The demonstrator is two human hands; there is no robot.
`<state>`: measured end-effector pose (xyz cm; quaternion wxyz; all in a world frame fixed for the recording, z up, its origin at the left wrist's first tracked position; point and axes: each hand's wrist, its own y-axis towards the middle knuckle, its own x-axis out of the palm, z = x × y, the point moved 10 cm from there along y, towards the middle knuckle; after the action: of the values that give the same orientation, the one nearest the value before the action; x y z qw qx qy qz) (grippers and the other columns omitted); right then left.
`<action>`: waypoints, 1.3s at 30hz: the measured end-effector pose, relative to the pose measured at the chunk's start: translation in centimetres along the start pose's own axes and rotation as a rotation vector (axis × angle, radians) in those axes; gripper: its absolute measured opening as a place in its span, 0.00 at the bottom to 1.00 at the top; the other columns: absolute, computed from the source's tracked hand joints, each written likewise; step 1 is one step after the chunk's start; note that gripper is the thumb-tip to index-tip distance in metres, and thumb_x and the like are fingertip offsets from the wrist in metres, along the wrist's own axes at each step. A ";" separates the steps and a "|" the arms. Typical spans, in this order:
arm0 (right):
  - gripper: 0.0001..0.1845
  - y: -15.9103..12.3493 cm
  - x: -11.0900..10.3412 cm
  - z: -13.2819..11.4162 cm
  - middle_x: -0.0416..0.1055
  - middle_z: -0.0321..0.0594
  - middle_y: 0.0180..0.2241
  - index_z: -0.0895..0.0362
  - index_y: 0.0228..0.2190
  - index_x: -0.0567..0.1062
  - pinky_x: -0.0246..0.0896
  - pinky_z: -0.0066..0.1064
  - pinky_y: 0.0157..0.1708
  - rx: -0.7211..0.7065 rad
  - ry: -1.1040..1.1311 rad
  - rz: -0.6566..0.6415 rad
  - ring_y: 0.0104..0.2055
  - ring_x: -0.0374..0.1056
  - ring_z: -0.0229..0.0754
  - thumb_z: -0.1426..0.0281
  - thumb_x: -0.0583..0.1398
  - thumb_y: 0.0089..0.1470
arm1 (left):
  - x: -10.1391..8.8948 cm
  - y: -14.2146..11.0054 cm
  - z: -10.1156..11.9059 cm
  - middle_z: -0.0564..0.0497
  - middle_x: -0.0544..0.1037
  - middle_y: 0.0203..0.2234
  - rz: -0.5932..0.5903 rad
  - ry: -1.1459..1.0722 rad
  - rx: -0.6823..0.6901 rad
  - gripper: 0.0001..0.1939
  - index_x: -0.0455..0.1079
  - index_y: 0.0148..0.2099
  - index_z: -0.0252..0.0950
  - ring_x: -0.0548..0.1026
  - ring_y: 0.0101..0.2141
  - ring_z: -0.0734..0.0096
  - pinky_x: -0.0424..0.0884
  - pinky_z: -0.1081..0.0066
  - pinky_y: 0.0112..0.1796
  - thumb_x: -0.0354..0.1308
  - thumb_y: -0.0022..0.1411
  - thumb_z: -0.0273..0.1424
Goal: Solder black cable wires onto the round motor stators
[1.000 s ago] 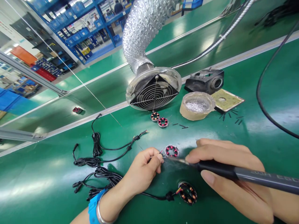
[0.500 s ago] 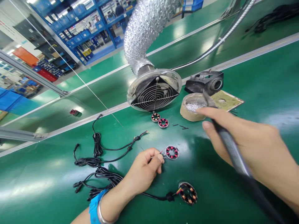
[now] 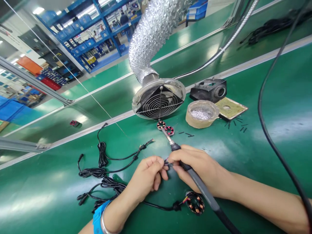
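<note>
My left hand (image 3: 147, 175), with a blue band and a metal bangle at the wrist, pinches thin wires (image 3: 167, 163). My right hand (image 3: 207, 167) is wrapped round a soldering iron (image 3: 198, 182), whose metal tip points up and away. Fingers of both hands meet at the wires. The red-wound stator coil seen there earlier is now hidden by my right hand. Beyond the tip lie a copper-wound coil (image 3: 161, 125) and a red-wound coil (image 3: 169, 130). Nearer me, another copper-wound coil (image 3: 195, 203) is joined to a black cable (image 3: 158, 206).
A fume extractor (image 3: 159, 100) on a silver duct (image 3: 146, 42) stands at the back. To its right are a solder pot (image 3: 188, 120), a black iron stand (image 3: 207, 91) and a yellowish plate (image 3: 235, 112). Bundled cables (image 3: 102, 154) lie left; the iron's cord (image 3: 265, 130) hangs right.
My right hand has brought the soldering iron from the solder pot leftward to the wires. My left hand keeps its pinch in nearly the same place. The view has shifted slightly.
</note>
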<state>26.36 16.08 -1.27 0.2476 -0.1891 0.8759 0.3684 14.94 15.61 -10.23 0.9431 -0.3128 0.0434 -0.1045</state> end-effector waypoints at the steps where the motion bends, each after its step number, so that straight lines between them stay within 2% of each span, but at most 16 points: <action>1: 0.11 0.1 -0.1 0.1 0.69 0.34 0.26 0.55 0.37 0.67 0.61 0.26 0.27 0.003 0.017 0.017 0.27 0.63 0.37 0.81 0.52 0.56 | -0.3 0.0 0.0 0.56 0.71 0.17 0.004 0.009 -0.008 0.22 0.66 0.28 0.35 0.54 0.10 0.85 0.44 0.77 0.12 0.59 0.48 0.50; 4: 0.11 0.3 -0.5 0.4 0.69 0.34 0.26 0.55 0.36 0.66 0.61 0.25 0.27 0.021 0.043 0.049 0.27 0.63 0.37 0.81 0.52 0.56 | -0.7 -0.1 0.5 0.55 0.73 0.18 0.012 0.091 0.008 0.15 0.69 0.27 0.33 0.54 0.11 0.85 0.46 0.77 0.14 0.60 0.47 0.42; 6: 0.11 0.2 -0.6 0.4 0.70 0.34 0.26 0.54 0.36 0.67 0.61 0.25 0.28 0.022 0.049 0.053 0.27 0.64 0.37 0.81 0.52 0.56 | -0.9 -0.2 1.1 0.55 0.72 0.17 0.035 0.143 0.050 0.11 0.71 0.25 0.33 0.57 0.14 0.83 0.51 0.77 0.17 0.61 0.47 0.37; 11: 0.10 -0.4 -0.2 0.7 0.71 0.35 0.28 0.54 0.38 0.67 0.63 0.26 0.30 0.009 0.069 0.028 0.28 0.65 0.37 0.80 0.53 0.59 | -1.1 -0.3 1.8 0.53 0.73 0.19 0.087 0.194 0.152 0.10 0.75 0.26 0.33 0.65 0.24 0.74 0.61 0.75 0.27 0.62 0.49 0.36; 18: 0.10 0.0 -0.1 0.5 0.73 0.38 0.33 0.56 0.42 0.69 0.61 0.28 0.30 -0.046 0.054 0.036 0.31 0.62 0.39 0.78 0.55 0.59 | -1.1 -0.7 2.2 0.54 0.72 0.20 0.130 0.363 0.238 0.12 0.75 0.29 0.34 0.64 0.24 0.72 0.60 0.74 0.28 0.58 0.57 0.37; 21: 0.10 0.2 0.4 0.1 0.74 0.38 0.32 0.56 0.41 0.70 0.60 0.28 0.30 -0.069 0.044 0.006 0.30 0.61 0.40 0.78 0.53 0.61 | -1.0 -1.3 3.3 0.52 0.73 0.22 0.186 0.497 0.353 0.11 0.75 0.29 0.35 0.67 0.26 0.71 0.61 0.73 0.29 0.57 0.59 0.34; 24: 0.10 0.1 0.2 -0.1 0.72 0.38 0.29 0.56 0.38 0.69 0.61 0.28 0.29 -0.053 0.003 0.050 0.30 0.61 0.40 0.79 0.52 0.58 | -0.7 -2.4 4.1 0.51 0.71 0.22 0.257 0.636 0.458 0.10 0.75 0.29 0.36 0.68 0.25 0.70 0.61 0.73 0.28 0.57 0.60 0.33; 27: 0.10 -0.2 -0.1 -0.2 0.70 0.38 0.27 0.56 0.36 0.69 0.59 0.29 0.27 -0.037 -0.066 0.135 0.29 0.60 0.41 0.80 0.51 0.56 | 0.8 -3.3 3.9 0.48 0.73 0.25 0.202 0.706 0.501 0.09 0.77 0.37 0.36 0.71 0.26 0.67 0.65 0.72 0.28 0.56 0.61 0.32; 30: 0.11 -0.4 0.0 -0.3 0.68 0.38 0.25 0.57 0.37 0.70 0.58 0.30 0.26 -0.038 -0.116 0.171 0.27 0.59 0.42 0.80 0.51 0.56 | 2.5 -4.2 3.9 0.44 0.77 0.33 0.099 0.742 0.512 0.17 0.75 0.49 0.32 0.76 0.32 0.62 0.71 0.69 0.35 0.55 0.57 0.26; 32: 0.13 -0.3 0.0 -0.3 0.68 0.38 0.26 0.57 0.39 0.70 0.58 0.31 0.26 -0.055 -0.119 0.161 0.27 0.59 0.42 0.81 0.51 0.56 | 2.9 -4.4 4.3 0.43 0.79 0.35 0.054 0.812 0.494 0.21 0.74 0.50 0.32 0.77 0.35 0.60 0.71 0.67 0.39 0.52 0.54 0.22; 35: 0.15 -0.2 -0.2 -0.3 0.71 0.40 0.30 0.57 0.43 0.69 0.61 0.31 0.28 -0.093 -0.100 0.121 0.29 0.61 0.42 0.81 0.52 0.54 | 1.5 -4.7 5.9 0.45 0.81 0.39 0.082 0.946 0.480 0.20 0.77 0.46 0.36 0.78 0.40 0.59 0.71 0.65 0.43 0.47 0.57 0.21; 37: 0.17 -0.1 -0.6 -0.2 0.72 0.41 0.32 0.58 0.45 0.67 0.63 0.32 0.29 -0.103 -0.091 0.080 0.30 0.62 0.42 0.80 0.53 0.53 | -1.1 -5.2 7.1 0.46 0.82 0.39 0.190 0.990 0.453 0.21 0.76 0.48 0.36 0.79 0.40 0.60 0.71 0.65 0.44 0.44 0.61 0.24; 39: 0.19 -0.1 -1.0 -0.3 0.73 0.41 0.32 0.57 0.46 0.67 0.65 0.32 0.29 -0.098 -0.082 0.001 0.30 0.64 0.42 0.79 0.53 0.52 | -4.1 -6.2 7.9 0.48 0.83 0.35 0.298 1.031 0.384 0.22 0.74 0.52 0.36 0.79 0.37 0.61 0.71 0.65 0.41 0.42 0.65 0.27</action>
<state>27.15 15.95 -0.58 0.2736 -0.1854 0.8461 0.4183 11.02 16.24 -0.12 0.8445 -0.0346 0.5218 -0.1153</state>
